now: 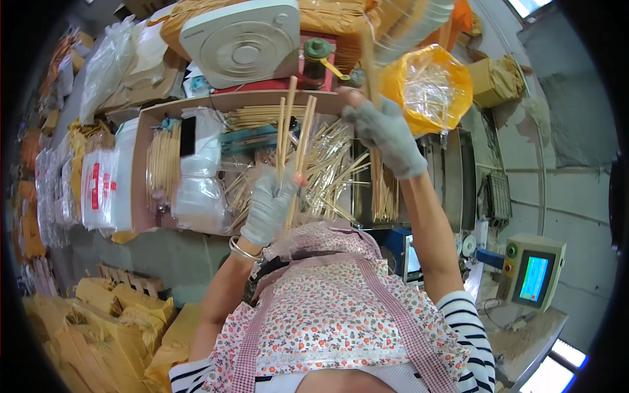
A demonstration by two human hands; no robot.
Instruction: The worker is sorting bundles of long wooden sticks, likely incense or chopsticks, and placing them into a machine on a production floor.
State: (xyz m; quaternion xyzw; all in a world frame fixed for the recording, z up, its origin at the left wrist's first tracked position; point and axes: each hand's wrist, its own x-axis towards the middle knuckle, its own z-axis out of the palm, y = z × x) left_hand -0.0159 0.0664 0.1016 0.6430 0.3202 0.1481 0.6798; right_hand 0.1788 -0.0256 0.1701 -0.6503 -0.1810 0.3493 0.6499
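Upright in my left hand (270, 208), in a pale glove with a bare fingertip, stand several wooden chopsticks (304, 134), the fingers closed round their lower part. Clear film hangs below that hand. My right hand (386, 134), gloved in grey, is raised to the right and partly smeared by motion. A blurred tan chopstick (370, 65) rises from its fingers. Beneath it a bundle of loose chopsticks (385, 196) stands in a dark metal trough. Between the hands lies a heap of film-wrapped chopsticks (331, 164) in a wide cardboard box (141, 164).
In the box are also a bundle of chopsticks (164, 157), a black phone (188, 136) and clear bags (200, 190). Behind stand a white fan (242, 46) and a green-lidded jar (317, 56). A yellow bag (458, 92) and a control screen (534, 278) are at right.
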